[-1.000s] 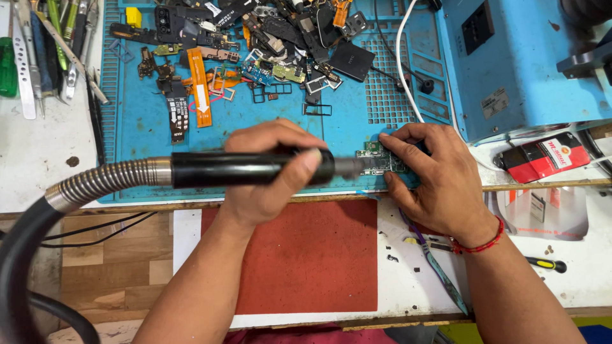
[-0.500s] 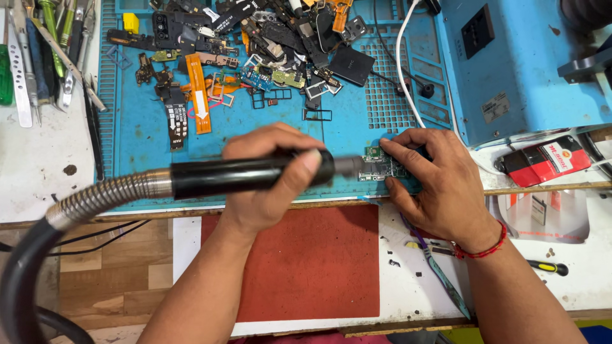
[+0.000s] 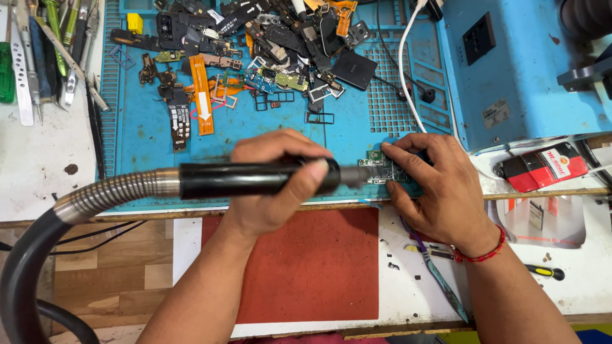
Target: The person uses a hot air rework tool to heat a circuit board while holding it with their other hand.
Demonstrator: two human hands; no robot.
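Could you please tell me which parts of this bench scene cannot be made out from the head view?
- Small green circuit board: partly covered by the right hand and the nozzle.
- Black hot-air handle: its middle hidden by the left hand; its hose is cut off at the left edge.
- Pile of loose parts: too small and tangled to identify; top edge crops it.

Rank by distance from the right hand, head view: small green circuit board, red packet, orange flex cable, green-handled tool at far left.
1. small green circuit board: under the fingertips of the right hand.
2. red packet: to its right, on the white bench.
3. orange flex cable: up and to the left, on the blue mat.
4. green-handled tool: at the far left edge.
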